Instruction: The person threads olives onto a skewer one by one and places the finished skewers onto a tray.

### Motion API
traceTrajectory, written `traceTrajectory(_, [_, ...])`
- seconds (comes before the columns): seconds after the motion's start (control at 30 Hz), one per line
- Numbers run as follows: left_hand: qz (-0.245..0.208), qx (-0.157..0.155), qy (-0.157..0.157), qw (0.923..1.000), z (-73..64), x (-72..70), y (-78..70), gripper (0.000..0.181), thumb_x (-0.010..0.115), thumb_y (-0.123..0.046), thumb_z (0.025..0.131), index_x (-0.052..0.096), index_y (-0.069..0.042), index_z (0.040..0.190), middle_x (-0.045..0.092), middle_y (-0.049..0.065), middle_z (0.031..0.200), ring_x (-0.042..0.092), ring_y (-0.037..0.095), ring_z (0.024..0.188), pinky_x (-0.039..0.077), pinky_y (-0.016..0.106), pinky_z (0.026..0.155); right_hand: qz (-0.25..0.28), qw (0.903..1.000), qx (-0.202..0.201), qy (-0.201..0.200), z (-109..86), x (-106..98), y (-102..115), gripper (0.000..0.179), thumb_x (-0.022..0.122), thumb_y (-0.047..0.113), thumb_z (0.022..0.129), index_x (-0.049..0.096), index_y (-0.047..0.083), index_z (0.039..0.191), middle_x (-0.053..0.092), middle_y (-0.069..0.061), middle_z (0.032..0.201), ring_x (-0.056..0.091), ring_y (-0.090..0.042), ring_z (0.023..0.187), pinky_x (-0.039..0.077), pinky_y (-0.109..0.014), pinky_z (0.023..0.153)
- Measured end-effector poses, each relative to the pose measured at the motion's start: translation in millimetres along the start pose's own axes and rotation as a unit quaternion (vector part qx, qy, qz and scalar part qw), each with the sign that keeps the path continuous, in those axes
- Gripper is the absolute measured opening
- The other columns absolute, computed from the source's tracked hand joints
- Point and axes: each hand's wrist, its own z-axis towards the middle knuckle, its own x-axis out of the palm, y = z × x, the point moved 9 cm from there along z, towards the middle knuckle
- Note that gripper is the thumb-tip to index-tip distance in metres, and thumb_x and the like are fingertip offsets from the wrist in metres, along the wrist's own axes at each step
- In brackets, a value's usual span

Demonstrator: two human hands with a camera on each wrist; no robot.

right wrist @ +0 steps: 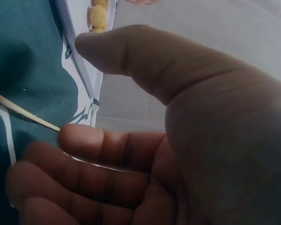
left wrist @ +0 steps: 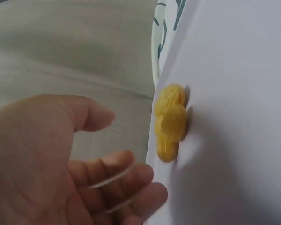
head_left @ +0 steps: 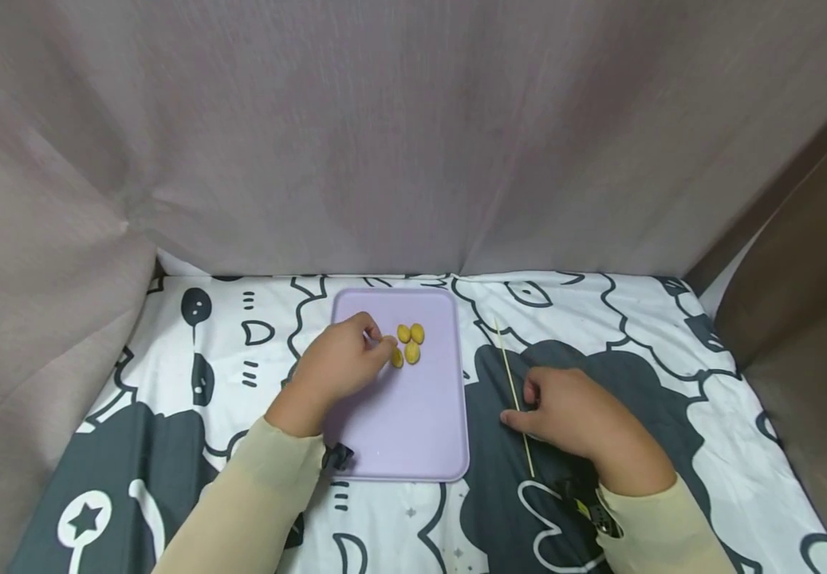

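Observation:
Several small yellow oval pieces point(head_left: 412, 352) with a grooved, wrinkled surface sit close together on a light purple tray point(head_left: 413, 422). My left hand point(head_left: 344, 359) is over the tray's left side, fingertips right beside the nearest piece in the head view. In the left wrist view its thumb and loosely bent fingers stand apart, with nothing between them and the yellow cluster point(left wrist: 173, 122) just beyond. To the right of the tray a thin wooden skewer point(head_left: 508, 371) lies on the cloth. Above it hovers my right hand point(head_left: 574, 414), thumb and fingers spread with a gap between them.
The table wears a white and dark grey patterned cloth point(head_left: 255, 414). Grey-beige curtain fabric point(head_left: 384, 143) rises behind its far edge, and a brown drape point(head_left: 808, 319) hangs at the right.

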Motion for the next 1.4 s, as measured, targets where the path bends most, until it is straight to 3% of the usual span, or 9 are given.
traceTrajectory(0.17, [0.0,-0.028,0.007,0.9996,3.4,9.0,-4.2,0.027,0.063,-0.046,0.101,0.065,-0.021,0.092,0.069,-0.002,0.08,0.064,0.021,0.074,0.049,0.034,0.064,0.01,0.9997,-0.012,0.017,-3.0,4,2,0.043,0.091,0.044,0.09,0.061,0.019,0.072,0.055,0.007,0.06,0.052,-0.014,0.056,0.039,-0.031,0.053])
traceTrajectory(0.33, [0.025,-0.045,-0.01,0.9986,5.4,14.2,-6.1,0.033,0.062,-0.048,0.1,0.063,-0.02,0.083,0.068,0.0,0.077,0.064,0.022,0.071,0.048,0.036,0.059,0.014,0.9982,0.001,0.058,-5.5,16,-1,0.037,0.091,0.038,0.088,0.063,0.019,0.072,0.059,0.006,0.056,0.057,-0.013,0.051,0.043,-0.031,0.052])
traceTrajectory(0.6, [0.056,-0.07,-0.021,0.9957,6.8,23.3,-2.2,0.04,0.061,-0.054,0.101,0.065,-0.02,0.08,0.071,0.004,0.082,0.065,0.025,0.074,0.049,0.041,0.056,0.031,0.9934,0.015,0.11,-9.7,30,-4,0.037,0.09,0.029,0.085,0.061,0.02,0.062,0.057,0.007,0.047,0.058,-0.012,0.041,0.047,-0.031,0.045])
traceTrajectory(1.0, [0.058,-0.068,-0.024,0.9957,9.7,27.1,-3.8,0.044,0.062,-0.055,0.102,0.059,-0.02,0.074,0.069,0.005,0.077,0.064,0.025,0.07,0.047,0.04,0.055,0.03,0.9924,0.036,0.114,-10.4,36,-11,0.03,0.088,0.019,0.082,0.063,0.016,0.066,0.059,0.002,0.048,0.059,-0.013,0.039,0.05,-0.031,0.043])
traceTrajectory(1.4, [0.05,-0.059,-0.018,0.9969,7.1,28.2,-3.7,0.04,0.063,-0.046,0.102,0.056,-0.02,0.073,0.065,0.005,0.073,0.061,0.025,0.069,0.046,0.039,0.057,0.047,0.991,0.019,0.124,-11.9,39,-14,0.026,0.081,0.008,0.084,0.064,0.016,0.065,0.059,0.003,0.049,0.058,-0.012,0.04,0.048,-0.03,0.044])
